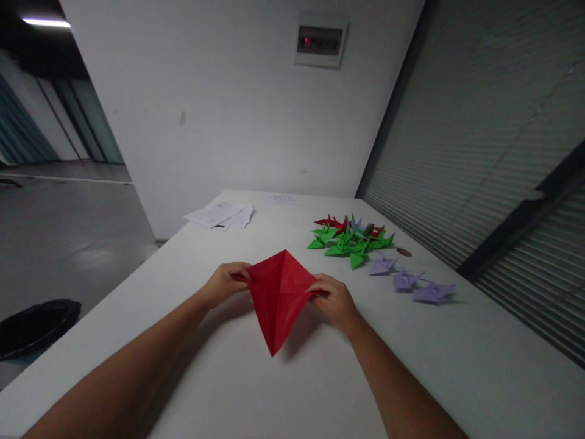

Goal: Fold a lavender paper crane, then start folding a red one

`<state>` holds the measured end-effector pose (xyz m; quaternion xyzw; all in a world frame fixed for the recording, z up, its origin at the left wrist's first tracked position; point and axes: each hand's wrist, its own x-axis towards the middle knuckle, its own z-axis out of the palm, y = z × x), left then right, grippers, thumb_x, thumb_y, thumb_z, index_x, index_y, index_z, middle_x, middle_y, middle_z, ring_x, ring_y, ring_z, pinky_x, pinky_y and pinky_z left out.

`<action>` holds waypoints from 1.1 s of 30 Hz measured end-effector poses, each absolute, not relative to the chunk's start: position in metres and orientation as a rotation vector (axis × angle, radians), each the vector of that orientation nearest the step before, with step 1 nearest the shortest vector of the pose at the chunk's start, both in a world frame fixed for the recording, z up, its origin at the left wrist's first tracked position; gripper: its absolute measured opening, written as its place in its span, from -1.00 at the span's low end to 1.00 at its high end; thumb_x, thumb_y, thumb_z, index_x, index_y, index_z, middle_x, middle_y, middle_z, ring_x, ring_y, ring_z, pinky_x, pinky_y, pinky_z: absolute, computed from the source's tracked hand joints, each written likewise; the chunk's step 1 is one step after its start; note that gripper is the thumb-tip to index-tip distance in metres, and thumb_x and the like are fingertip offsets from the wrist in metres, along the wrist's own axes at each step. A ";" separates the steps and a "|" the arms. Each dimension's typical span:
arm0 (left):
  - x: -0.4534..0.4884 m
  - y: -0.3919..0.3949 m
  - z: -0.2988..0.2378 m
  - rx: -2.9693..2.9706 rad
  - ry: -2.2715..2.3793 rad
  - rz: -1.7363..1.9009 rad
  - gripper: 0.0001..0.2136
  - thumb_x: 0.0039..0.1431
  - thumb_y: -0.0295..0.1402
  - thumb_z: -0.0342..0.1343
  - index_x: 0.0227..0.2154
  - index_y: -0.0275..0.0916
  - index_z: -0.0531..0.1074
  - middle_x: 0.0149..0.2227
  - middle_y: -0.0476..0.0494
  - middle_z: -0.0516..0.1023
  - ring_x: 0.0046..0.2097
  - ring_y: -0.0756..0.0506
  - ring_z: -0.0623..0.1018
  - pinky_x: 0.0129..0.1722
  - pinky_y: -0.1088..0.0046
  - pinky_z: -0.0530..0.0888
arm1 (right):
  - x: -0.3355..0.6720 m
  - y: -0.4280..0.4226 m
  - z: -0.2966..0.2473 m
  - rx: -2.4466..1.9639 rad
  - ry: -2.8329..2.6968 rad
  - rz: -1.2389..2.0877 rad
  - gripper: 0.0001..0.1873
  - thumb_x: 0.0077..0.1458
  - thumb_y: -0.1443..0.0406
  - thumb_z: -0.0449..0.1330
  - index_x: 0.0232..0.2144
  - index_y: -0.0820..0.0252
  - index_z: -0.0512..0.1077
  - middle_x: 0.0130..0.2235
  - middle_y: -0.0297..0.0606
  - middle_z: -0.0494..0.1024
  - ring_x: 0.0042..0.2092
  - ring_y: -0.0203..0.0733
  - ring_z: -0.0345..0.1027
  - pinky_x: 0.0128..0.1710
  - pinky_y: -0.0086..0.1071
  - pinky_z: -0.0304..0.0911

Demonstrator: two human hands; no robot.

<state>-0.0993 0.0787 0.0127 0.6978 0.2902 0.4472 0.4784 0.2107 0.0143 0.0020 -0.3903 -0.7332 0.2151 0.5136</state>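
Observation:
Between my two hands a red sheet of origami paper (280, 292) is held up just above the white table (219, 378). Creases run down its middle and across it, and one corner points down toward me. My left hand (227, 281) pinches its left corner between thumb and fingers. At the opposite corner, my right hand (333, 300) is closed in a similar pinch. Some of the fingertips are hidden behind the paper. To the right of it lie several green paper cranes (350, 244) in a cluster, with red paper cranes (336, 224) behind them.
Purple paper cranes (404, 279) sit in a row near the right edge, close to a round cable hole (404, 252). Printed papers (220, 214) lie at the far left. Blinds (484, 152) border the table's right side; a black-lined bin (39, 326) stands on the floor at left.

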 end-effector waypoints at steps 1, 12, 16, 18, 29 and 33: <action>-0.098 0.078 0.012 1.695 0.696 1.103 -0.87 -0.12 -0.41 0.41 -0.56 -0.29 0.56 -0.28 -0.20 0.64 -0.25 -0.10 0.61 -0.23 0.42 0.54 | 0.210 0.014 0.002 -0.926 -1.748 0.519 -0.84 -0.04 0.46 0.30 -0.43 0.12 0.61 -0.23 -0.19 0.61 -0.21 -0.12 0.52 -0.20 -0.31 0.40; -0.084 0.069 0.004 1.632 0.729 1.137 -0.82 -0.10 -0.37 0.39 -0.58 -0.29 0.48 -0.28 -0.23 0.67 -0.24 -0.13 0.63 -0.24 0.39 0.55 | 0.198 0.009 0.001 -1.101 -1.513 0.500 -0.64 -0.04 0.31 0.35 -0.13 0.14 0.46 -0.25 -0.18 0.65 -0.24 -0.09 0.58 -0.20 -0.29 0.46; -0.082 0.068 0.003 1.597 0.757 1.150 -0.79 -0.09 -0.33 0.39 -0.56 -0.28 0.46 -0.30 -0.22 0.66 -0.26 -0.13 0.62 -0.24 0.38 0.55 | 0.191 0.006 0.005 -1.102 -1.375 0.633 -0.33 -0.07 0.27 0.39 0.09 0.12 0.29 -0.25 -0.18 0.65 -0.31 -0.12 0.56 -0.27 -0.30 0.47; -0.081 0.068 0.001 1.569 0.773 1.165 -0.77 -0.08 -0.30 0.40 -0.54 -0.28 0.45 -0.31 -0.20 0.66 -0.28 -0.12 0.62 -0.25 0.38 0.55 | 0.187 0.006 0.007 -1.101 -1.323 0.678 -0.24 -0.10 0.27 0.42 0.14 0.12 0.24 -0.26 -0.20 0.64 -0.32 -0.13 0.55 -0.28 -0.29 0.48; -0.079 0.068 -0.001 1.541 0.837 1.231 -0.68 -0.08 -0.29 0.42 -0.36 -0.26 0.40 -0.35 -0.11 0.62 -0.31 -0.08 0.62 -0.27 0.39 0.56 | 0.184 0.007 0.006 -1.008 -1.298 0.841 -0.30 -0.13 0.32 0.41 0.09 0.11 0.30 -0.25 -0.27 0.61 -0.29 -0.17 0.54 -0.26 -0.33 0.45; -0.082 0.069 0.003 1.577 0.827 1.199 -0.69 -0.09 -0.33 0.40 -0.34 -0.27 0.40 -0.33 -0.13 0.63 -0.30 -0.10 0.63 -0.26 0.36 0.57 | 0.187 0.009 0.003 -0.982 -1.343 0.892 -0.31 -0.15 0.36 0.37 0.08 0.11 0.33 -0.13 -0.21 0.59 -0.23 -0.17 0.54 -0.23 -0.35 0.46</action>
